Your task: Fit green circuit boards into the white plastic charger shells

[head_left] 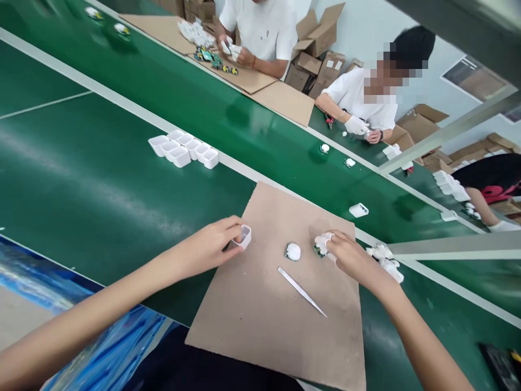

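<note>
My left hand [222,240] grips a small white plastic cup-like housing [245,238] at the left edge of a cardboard sheet [260,320]. On the sheet's right side, my right hand [345,252] has its fingers closed on a small green circuit board with a white round top [319,247]; part of it is hidden by the fingers. Between the hands lies a similar board with a white round top [293,251]. Below it rest metal tweezers [302,291], lying slantwise with the tip toward the lower right.
A cluster of white housings [183,147] stands to the left on the green bench [101,179]. Beyond a pale rail, the belt [260,141] carries a white housing [359,210] and small boards. White pieces [386,260] lie right of the cardboard. Co-workers sit across; a metal post stands at right.
</note>
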The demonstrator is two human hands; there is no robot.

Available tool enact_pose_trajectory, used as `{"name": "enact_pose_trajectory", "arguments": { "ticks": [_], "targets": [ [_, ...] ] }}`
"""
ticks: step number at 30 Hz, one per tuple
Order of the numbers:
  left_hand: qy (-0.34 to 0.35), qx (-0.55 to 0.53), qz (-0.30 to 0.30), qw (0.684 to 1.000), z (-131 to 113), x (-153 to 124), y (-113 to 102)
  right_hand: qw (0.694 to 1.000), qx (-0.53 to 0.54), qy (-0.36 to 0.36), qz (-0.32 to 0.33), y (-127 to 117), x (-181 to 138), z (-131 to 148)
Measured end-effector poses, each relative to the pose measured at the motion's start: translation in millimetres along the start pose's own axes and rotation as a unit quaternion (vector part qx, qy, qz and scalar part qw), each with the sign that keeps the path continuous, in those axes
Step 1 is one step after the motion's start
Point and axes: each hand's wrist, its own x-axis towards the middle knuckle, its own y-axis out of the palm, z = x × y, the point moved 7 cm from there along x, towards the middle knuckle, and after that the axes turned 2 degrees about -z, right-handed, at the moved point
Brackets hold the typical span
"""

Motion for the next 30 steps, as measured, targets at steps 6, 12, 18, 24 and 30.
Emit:
{"name": "enact_pose_trajectory", "arguments": {
  "ticks": [6,12,18,24,30],
  "targets": [
    [0.044,-0.003,0.0,0.999,-27.3,-7.4,35.9,0.997,0.057,0.047,-0.029,4.9,-52.4,19.8],
    [0.045,0.015,-0.018,0.999,-24.5,-11.5,51.4,0.959,-0.055,0.275,-0.039,19.2,-42.0,23.6],
    [0.014,0.009,-0.007,1.0,-18.4,-11.8,51.0,0.97,-0.007,0.24,-0.036,25.1,-48.7,32.3],
    [-0.007,-0.009,0.004,1.0,-13.7,-10.5,55.6,0.956,0.077,0.264,-0.106,26.0,-58.6,30.1],
    [0.023,0.005,-0.031,0.999,-27.2,-1.5,49.3,0.944,0.152,0.243,-0.164,21.3,-56.7,34.8]
  ]
}}
